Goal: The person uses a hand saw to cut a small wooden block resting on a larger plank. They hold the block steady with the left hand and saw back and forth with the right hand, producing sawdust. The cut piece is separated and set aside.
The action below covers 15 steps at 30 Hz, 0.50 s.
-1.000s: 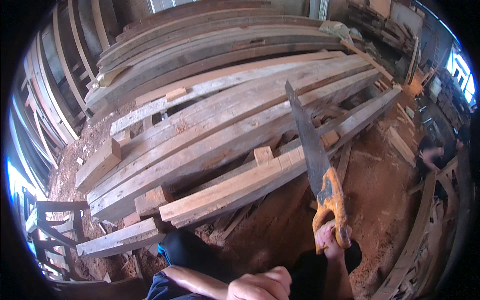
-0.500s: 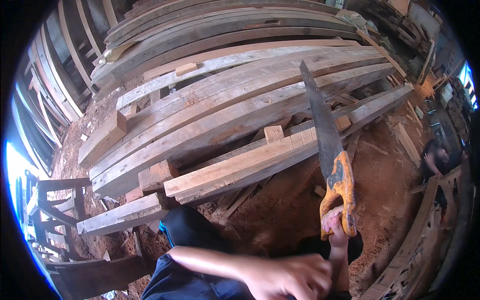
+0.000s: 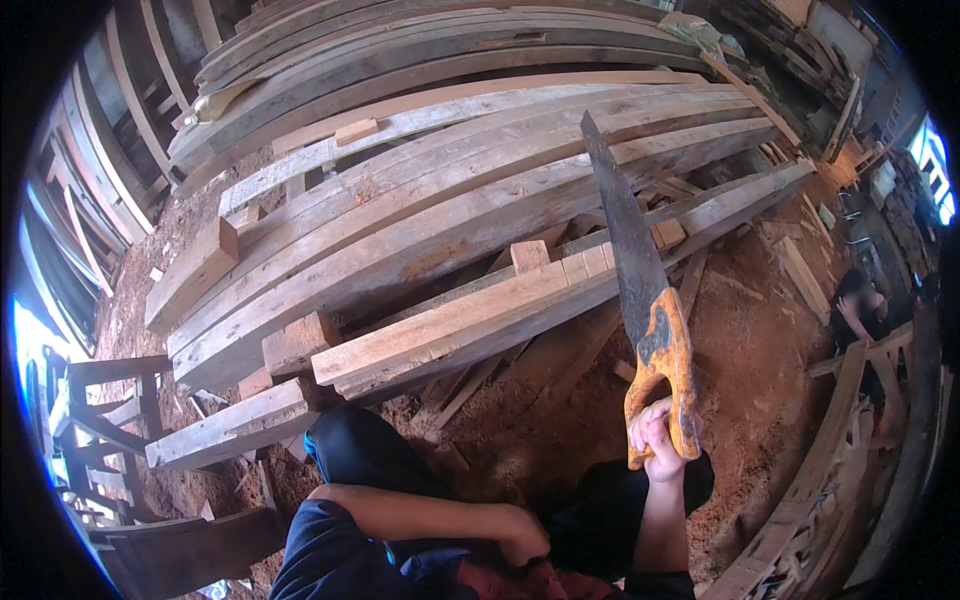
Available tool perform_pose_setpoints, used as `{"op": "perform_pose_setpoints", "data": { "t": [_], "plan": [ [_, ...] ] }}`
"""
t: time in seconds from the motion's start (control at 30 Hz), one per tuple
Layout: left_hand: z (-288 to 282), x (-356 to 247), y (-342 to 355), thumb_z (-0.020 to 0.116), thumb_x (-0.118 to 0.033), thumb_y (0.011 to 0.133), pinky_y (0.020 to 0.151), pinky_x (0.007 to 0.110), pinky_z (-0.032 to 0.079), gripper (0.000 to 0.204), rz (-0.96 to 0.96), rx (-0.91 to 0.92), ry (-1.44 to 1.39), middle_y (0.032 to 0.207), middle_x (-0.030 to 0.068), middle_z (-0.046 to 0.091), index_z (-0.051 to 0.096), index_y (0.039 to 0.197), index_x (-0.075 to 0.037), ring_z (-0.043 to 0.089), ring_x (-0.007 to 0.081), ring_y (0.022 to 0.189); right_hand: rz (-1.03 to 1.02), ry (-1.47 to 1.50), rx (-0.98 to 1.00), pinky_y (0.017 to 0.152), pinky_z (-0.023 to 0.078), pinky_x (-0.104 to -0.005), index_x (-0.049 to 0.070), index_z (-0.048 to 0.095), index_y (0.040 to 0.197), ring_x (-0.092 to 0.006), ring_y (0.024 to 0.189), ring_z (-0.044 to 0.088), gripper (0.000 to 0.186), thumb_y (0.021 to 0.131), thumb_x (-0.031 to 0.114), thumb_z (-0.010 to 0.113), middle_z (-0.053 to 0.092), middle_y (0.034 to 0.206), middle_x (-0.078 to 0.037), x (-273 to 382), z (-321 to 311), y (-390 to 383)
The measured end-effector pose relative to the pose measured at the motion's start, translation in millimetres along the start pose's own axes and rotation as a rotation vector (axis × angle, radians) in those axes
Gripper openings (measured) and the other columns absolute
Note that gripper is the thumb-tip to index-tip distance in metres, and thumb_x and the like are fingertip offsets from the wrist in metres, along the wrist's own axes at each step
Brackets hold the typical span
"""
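1. Right hand (image 3: 657, 437): fingers wrapped round the orange handle of a hand saw (image 3: 631, 250), blade slanting up and away in front of the person. One-handed hold; if the grip slackens or the wrist rolls, the blade could swing sideways.

2. Blade overlaps the near beam (image 3: 450, 320) in view, tip in line with the long beams (image 3: 400, 265) beyond. Contact cannot be told from this angle. If steel does meet wood, a twist of the wrist could snag the teeth or bend the thin blade.

3. Left hand (image 3: 525, 540): seems bent in toward the body over the lap, fingers hidden; cannot tell whether it holds anything. Not on the timber. With no hand bracing the near beam, a sideways push could shift it.

4. Thin lines cross the beam's top beside the blade, marks or shallow cuts, too small to tell. If cuts, teeth could catch in one.

5. One small block (image 3: 530, 257) just beside the near beam, another block (image 3: 667, 235) past the blade. Both look loose; a knock could drop either to the reddish floor (image 3: 750, 400).

6. Left knee (image 3: 370, 450) close to the beam's near end: a rolling timber could bump it.

7. Another person (image 3: 858, 305), far right, well apart from the blade; risk only if the gap closes.
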<state>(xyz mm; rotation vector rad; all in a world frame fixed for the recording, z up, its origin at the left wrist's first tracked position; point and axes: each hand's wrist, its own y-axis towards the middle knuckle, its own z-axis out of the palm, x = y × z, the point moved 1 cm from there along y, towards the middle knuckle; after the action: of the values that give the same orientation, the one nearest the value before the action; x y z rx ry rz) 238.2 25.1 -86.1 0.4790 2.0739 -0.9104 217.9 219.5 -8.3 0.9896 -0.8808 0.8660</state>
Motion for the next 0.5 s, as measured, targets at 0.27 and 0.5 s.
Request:
{"op": "perform_pose_setpoints", "data": {
  "t": [0.27, 0.5],
  "plan": [
    [-45.0, 15.3, -23.9, 0.061, -0.027, 0.071, 0.078, 0.051, 0.051, 0.033, 0.149, -0.49, 0.19, 0.087, 0.0246, 0.067, 0.069, 0.077, 0.004, 0.064, 0.0428, 0.089, -0.002, -0.02, 0.013, 0.047, 0.042, -0.0259, 0.002, 0.052, 0.087, -0.0112, 0.049, 0.05, 0.017, 0.092, 0.013, 0.063, 0.052, 0.061, -0.005, 3.6, 1.9, 2.4],
    [-53.0, 11.0, -30.5, 0.062, -0.025, 0.074, 0.078, 0.048, 0.047, 0.028, 0.313, -0.67, 0.249, 0.081, 0.02, 0.064, 0.066, 0.073, 0.002, 0.061, 0.0394, 0.083, -0.01, -0.033, 0.046, 0.048, 0.042, -0.026, 0.002, 0.05, 0.09, -0.011, 0.05, 0.048, 0.015, 0.092, 0.012, 0.061, 0.05, 0.062, -0.004, 3.6, 0.9, 2.1]
  ]
}}
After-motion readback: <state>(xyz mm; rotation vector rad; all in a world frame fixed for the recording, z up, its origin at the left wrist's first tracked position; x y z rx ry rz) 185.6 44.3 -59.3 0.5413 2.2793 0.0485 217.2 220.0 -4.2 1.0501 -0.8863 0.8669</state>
